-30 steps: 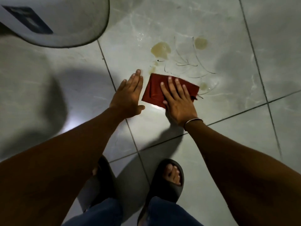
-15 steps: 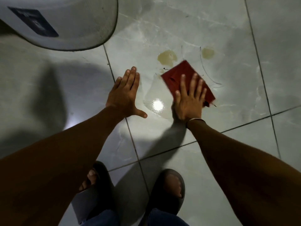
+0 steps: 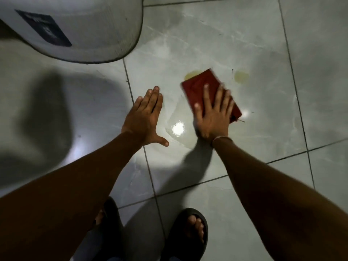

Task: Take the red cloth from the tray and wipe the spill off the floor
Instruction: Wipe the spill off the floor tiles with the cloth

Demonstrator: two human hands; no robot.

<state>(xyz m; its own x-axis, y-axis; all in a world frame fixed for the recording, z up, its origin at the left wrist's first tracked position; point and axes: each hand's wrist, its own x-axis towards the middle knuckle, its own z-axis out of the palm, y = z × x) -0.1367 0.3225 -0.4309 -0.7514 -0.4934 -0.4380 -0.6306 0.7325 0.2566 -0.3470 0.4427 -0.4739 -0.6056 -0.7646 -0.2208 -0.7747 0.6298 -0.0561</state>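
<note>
The folded red cloth (image 3: 199,85) lies flat on the grey tiled floor (image 3: 244,34), tilted, with my right hand (image 3: 212,113) pressed palm-down on its near half. Its far corner covers most of one yellowish spill spot (image 3: 190,74). A second yellowish spot (image 3: 241,76) lies just right of the cloth, uncovered. A wet, shiny smear (image 3: 177,125) spreads between my hands. My left hand (image 3: 146,117) rests flat on the floor with fingers spread, left of the cloth, holding nothing.
A large white rounded object with a dark label (image 3: 79,29) stands on the floor at the upper left. My feet in dark sandals (image 3: 190,234) are at the bottom edge. Dark grout lines cross the tiles.
My right hand has pushed the cloth away from me and to the right, turning it, up onto the left yellowish spot. A wet streak is left behind. My left hand stays planted.
</note>
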